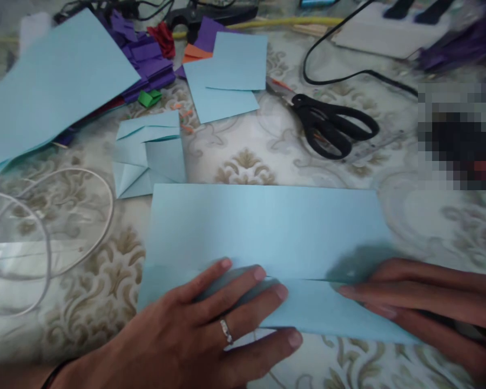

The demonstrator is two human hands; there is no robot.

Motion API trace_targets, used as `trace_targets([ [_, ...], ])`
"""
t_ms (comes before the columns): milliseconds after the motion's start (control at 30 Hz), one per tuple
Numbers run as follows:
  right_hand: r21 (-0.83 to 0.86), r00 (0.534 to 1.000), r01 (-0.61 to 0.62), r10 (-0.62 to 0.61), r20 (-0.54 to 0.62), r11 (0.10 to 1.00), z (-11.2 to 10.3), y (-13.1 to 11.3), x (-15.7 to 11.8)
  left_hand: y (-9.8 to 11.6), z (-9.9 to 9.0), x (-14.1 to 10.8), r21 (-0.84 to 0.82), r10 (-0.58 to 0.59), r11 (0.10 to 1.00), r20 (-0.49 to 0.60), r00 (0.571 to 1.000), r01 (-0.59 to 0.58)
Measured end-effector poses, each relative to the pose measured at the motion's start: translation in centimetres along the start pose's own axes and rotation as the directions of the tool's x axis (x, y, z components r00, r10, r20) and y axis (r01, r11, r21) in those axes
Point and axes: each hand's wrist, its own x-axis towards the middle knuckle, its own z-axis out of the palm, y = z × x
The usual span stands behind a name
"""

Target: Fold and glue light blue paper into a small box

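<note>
A sheet of light-blue paper [267,232] lies in front of me, its near edge folded up into a long flap [316,302]. My left hand [210,324], with a ring on one finger, rests on the sheet with its fingers spread, several fingertips on the flap. My right hand [429,308] comes in from the right, its fingers stretched out. Its fingertips touch the flap near the flap's upper edge, and part of this hand is out of frame. Just beyond the sheet's far left corner sits a folded light-blue paper piece [166,156].
Black-handled scissors [336,121] lie beyond the sheet, beside smaller blue paper pieces [235,65]. Larger blue sheets [60,81] and purple paper strips [146,56] are at the back left. Clear rings [111,210] lie at left. A black cable [308,65] curves near a white box [389,32].
</note>
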Motion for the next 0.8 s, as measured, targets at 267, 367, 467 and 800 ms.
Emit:
trace_targets([
  [267,0.045,0.989,0.026,-0.032,0.141,0.999,-3.0,-2.6,3.3,-0.2,1.1,-0.4,-0.039,-0.031,0.999,-0.108,0.994,0.027],
  [367,0.035,0.988,0.022,-0.027,0.149,0.999,-3.2,-3.0,3.4,-0.2,1.1,-0.3,-0.034,-0.042,0.999,-0.115,0.993,0.038],
  [467,-0.003,0.985,0.024,-0.023,0.172,1.000,-3.4,-3.2,3.0,-0.2,0.9,-0.1,-0.045,-0.057,0.998,-0.113,0.992,0.053],
  [800,-0.222,0.992,0.122,-0.114,0.047,0.968,-2.1,-6.0,0.5,0.0,0.8,0.0,-0.112,-0.084,0.992,-0.171,0.982,0.065],
])
